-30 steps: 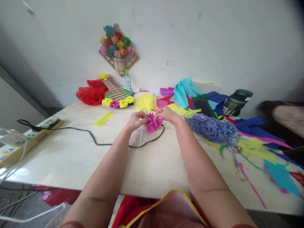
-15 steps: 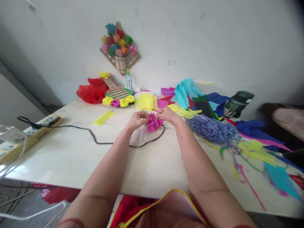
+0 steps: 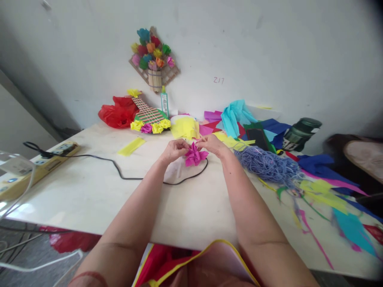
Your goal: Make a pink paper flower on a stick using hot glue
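Left hand (image 3: 176, 151): thumb and fingertips pinched narrow on the left side of a magenta paper flower (image 3: 196, 155). Right hand (image 3: 213, 146): fingers bent, tips pinching the flower's upper right part. Flower sits between the two hands, above the white table (image 3: 113, 203); whether it touches the surface, cannot tell.

Black cord (image 3: 128, 179) runs in from well left of the left hand, from a yellowish power strip (image 3: 44, 169), and curves round on the near side of the flower. Yellow paper strip (image 3: 131, 146) left of the left hand, apart. Crumpled yellow paper (image 3: 184, 126) just beyond both hands. Right of the right hand — tangled blue twine (image 3: 267, 163), near the wrist; farther right, a dark green jar (image 3: 302, 133), tilted.
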